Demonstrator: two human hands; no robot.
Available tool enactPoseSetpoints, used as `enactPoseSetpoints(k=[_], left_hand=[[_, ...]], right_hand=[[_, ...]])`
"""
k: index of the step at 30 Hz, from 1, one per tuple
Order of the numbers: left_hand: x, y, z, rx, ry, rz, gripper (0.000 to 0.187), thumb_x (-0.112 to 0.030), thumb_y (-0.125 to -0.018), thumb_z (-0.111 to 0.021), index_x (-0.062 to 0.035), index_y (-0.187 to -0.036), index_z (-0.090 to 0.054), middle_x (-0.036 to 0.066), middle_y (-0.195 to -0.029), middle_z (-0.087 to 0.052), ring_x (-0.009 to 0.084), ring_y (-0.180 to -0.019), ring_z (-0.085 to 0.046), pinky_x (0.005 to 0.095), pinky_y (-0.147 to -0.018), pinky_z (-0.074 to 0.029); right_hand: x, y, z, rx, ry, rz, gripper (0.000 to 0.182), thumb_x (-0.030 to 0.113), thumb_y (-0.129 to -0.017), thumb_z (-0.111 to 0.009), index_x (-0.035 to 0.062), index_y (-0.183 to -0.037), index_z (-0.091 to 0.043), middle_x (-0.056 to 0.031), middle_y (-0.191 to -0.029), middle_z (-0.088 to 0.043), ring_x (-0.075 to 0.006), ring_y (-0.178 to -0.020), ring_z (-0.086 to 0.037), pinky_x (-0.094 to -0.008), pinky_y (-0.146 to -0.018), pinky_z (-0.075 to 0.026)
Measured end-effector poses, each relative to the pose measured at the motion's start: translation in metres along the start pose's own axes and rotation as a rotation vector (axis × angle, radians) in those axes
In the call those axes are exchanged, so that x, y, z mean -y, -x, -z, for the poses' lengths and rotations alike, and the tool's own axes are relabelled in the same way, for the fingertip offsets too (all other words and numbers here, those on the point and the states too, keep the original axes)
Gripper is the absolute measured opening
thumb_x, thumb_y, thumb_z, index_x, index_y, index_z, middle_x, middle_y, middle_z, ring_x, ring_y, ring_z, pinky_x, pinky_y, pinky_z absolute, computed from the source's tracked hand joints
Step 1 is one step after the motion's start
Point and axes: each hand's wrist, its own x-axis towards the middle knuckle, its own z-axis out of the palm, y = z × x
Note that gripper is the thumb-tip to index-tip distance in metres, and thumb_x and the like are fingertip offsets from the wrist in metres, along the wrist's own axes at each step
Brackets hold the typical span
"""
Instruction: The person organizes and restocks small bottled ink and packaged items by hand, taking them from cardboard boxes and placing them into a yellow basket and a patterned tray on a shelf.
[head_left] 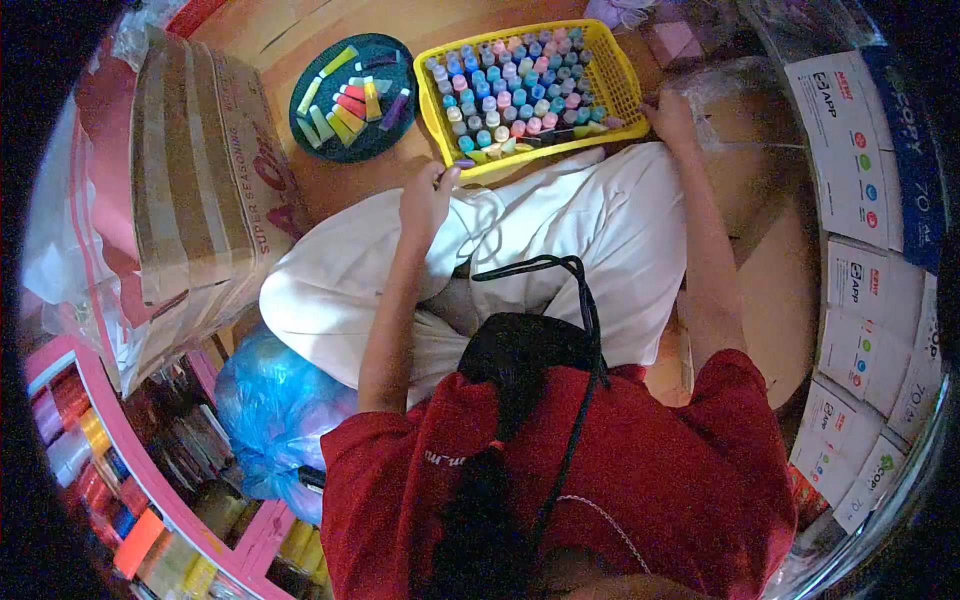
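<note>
A yellow plastic basket (632,75) stands on the wooden floor in front of my crossed legs, filled with rows of small bottles (500,85) in blue, pink, white and teal. My left hand (428,195) is at the basket's near left corner, its fingers closed; a small purple item (464,163) shows beside the fingertips. Whether the fingers hold that item or the rim is unclear. At the right end of the basket, my right hand (672,118) touches the rim with its fingertips. A dark green round tray (330,72) with several coloured tubes (352,100) lies left of the basket.
A large cardboard box (205,160) stands on the left. Below it are a blue plastic bag (275,400) and a pink shelf (130,440) with rolls. White printed boxes (850,290) are stacked along the right, near clear plastic wrap (740,100).
</note>
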Motion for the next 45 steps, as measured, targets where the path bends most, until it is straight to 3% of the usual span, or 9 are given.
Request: enactPoseSetpoints(k=[4,11,14,22,34,35,38,40,45], left_hand=[[0.017,-0.010,-0.001,-0.117,0.079,-0.172,0.029,-0.031,-0.081,-0.057,-0.0030,-0.079,-0.060,0.016,-0.071,-0.060,0.0320,-0.068,-0.058,0.0393,-0.061,-0.043],[0.009,-0.018,0.016,-0.066,0.017,0.036,0.033,-0.034,-0.080,-0.057,-0.0014,-0.080,-0.061,0.017,-0.074,-0.061,0.0315,-0.070,-0.059,0.0396,-0.063,-0.044],[0.032,-0.028,0.009,-0.090,0.055,-0.072,0.036,-0.038,-0.080,-0.056,-0.0020,-0.083,-0.062,0.017,-0.078,-0.062,0.0320,-0.075,-0.060,0.0400,-0.066,-0.045],[0.022,-0.081,0.086,-0.255,-0.336,0.097,0.032,-0.036,-0.081,-0.054,-0.0063,-0.091,-0.062,0.016,-0.084,-0.063,0.0340,-0.081,-0.059,0.0442,-0.069,-0.046],[0.067,-0.159,0.050,-0.236,-0.487,0.031,0.036,-0.038,-0.079,-0.055,-0.0018,-0.083,-0.060,0.020,-0.078,-0.061,0.0358,-0.071,-0.060,0.0452,-0.063,-0.047],[0.065,-0.158,0.048,-0.290,-0.519,0.032,0.039,-0.037,-0.068,-0.067,-0.0013,-0.082,-0.062,0.018,-0.080,-0.062,0.0333,-0.074,-0.061,0.0429,-0.065,-0.048],[0.087,-0.167,0.053,-0.394,-0.287,-0.142,0.041,-0.040,-0.068,-0.067,-0.0010,-0.080,-0.063,0.018,-0.076,-0.062,0.0336,-0.072,-0.061,0.0424,-0.064,-0.048],[0.049,-0.145,0.077,-0.274,-0.403,0.047,0.041,-0.039,-0.070,-0.066,0.0004,-0.083,-0.064,0.017,-0.073,-0.063,0.0283,-0.068,-0.063,0.0381,-0.063,-0.048],[-0.045,-0.072,0.100,-0.153,0.317,-0.002,0.024,-0.018,-0.079,-0.061,0.0024,-0.090,-0.064,0.006,-0.076,-0.064,0.0099,-0.067,-0.057,0.0230,-0.063,-0.044]], right_hand=[[-0.001,0.008,-0.003,-0.014,-0.133,-0.025,0.027,0.021,-0.068,-0.068,-0.0003,-0.085,-0.063,-0.0211,-0.084,-0.061,-0.0365,-0.079,-0.059,-0.0423,-0.073,-0.047],[0.011,0.013,0.010,0.221,-0.114,-0.040,0.032,0.021,-0.066,-0.069,0.0011,-0.090,-0.061,-0.0208,-0.087,-0.061,-0.0360,-0.084,-0.058,-0.0428,-0.076,-0.046],[0.003,0.014,-0.005,0.059,-0.021,0.037,0.029,0.024,-0.071,-0.066,0.0006,-0.088,-0.064,-0.0159,-0.082,-0.064,-0.0278,-0.074,-0.063,-0.0355,-0.071,-0.048],[0.001,0.026,0.003,-0.060,-0.278,-0.205,0.034,0.031,-0.078,-0.060,0.0012,-0.095,-0.061,-0.0200,-0.092,-0.061,-0.0354,-0.087,-0.058,-0.0401,-0.078,-0.045],[0.026,0.034,0.023,-0.265,-0.334,-0.202,0.034,0.033,-0.083,-0.053,0.0028,-0.096,-0.062,-0.0193,-0.087,-0.062,-0.0354,-0.080,-0.060,-0.0394,-0.074,-0.046],[0.033,0.033,0.028,-0.261,-0.356,-0.222,0.035,0.034,-0.083,-0.053,0.0031,-0.096,-0.063,-0.0192,-0.087,-0.062,-0.0353,-0.080,-0.060,-0.0394,-0.074,-0.046],[0.031,0.035,0.026,-0.298,-0.443,-0.267,0.034,0.035,-0.082,-0.055,0.0048,-0.096,-0.063,-0.0181,-0.086,-0.063,-0.0324,-0.078,-0.061,-0.0377,-0.074,-0.046],[0.035,0.035,0.031,-0.325,-0.645,-0.267,0.033,0.036,-0.082,-0.056,0.0062,-0.095,-0.064,-0.0167,-0.085,-0.064,-0.0306,-0.077,-0.062,-0.0367,-0.073,-0.047],[0.071,0.047,0.047,-0.374,-0.867,-0.061,0.019,0.019,-0.080,-0.060,0.0106,-0.097,-0.065,-0.0107,-0.082,-0.064,-0.0230,-0.074,-0.062,-0.0295,-0.070,-0.048]])
